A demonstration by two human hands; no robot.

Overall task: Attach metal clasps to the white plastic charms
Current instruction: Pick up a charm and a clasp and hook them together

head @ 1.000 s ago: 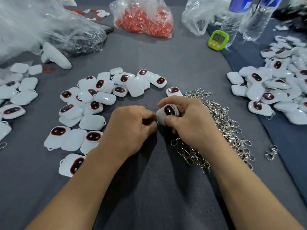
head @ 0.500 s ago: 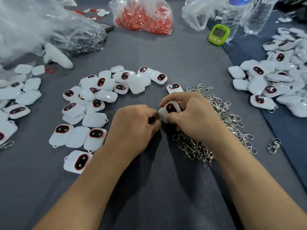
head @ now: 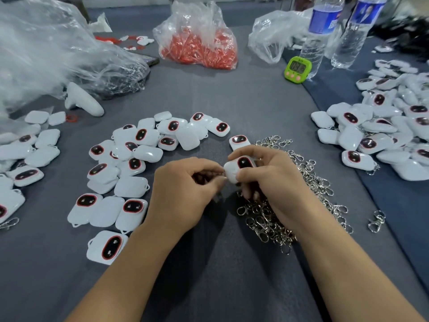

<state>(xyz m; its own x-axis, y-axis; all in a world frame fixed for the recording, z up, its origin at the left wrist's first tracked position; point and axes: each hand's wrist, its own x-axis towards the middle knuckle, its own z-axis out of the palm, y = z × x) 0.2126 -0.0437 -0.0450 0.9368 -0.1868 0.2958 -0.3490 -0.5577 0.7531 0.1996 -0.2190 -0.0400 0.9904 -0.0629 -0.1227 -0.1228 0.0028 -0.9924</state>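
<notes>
The right hand (head: pixel 274 182) is gripping a white charm (head: pixel 241 168) between thumb and curled fingers, beside the clasp pile (head: pixel 290 210). The left hand (head: pixel 185 189) is curling its fingertips against the charm's edge; whether they are pinching anything, I cannot tell. To the left, loose charms (head: pixel 130 163) are lying on the grey cloth (head: pixel 232 101).

Bright, soft overhead light (edges warped, perhaps blurred).
</notes>
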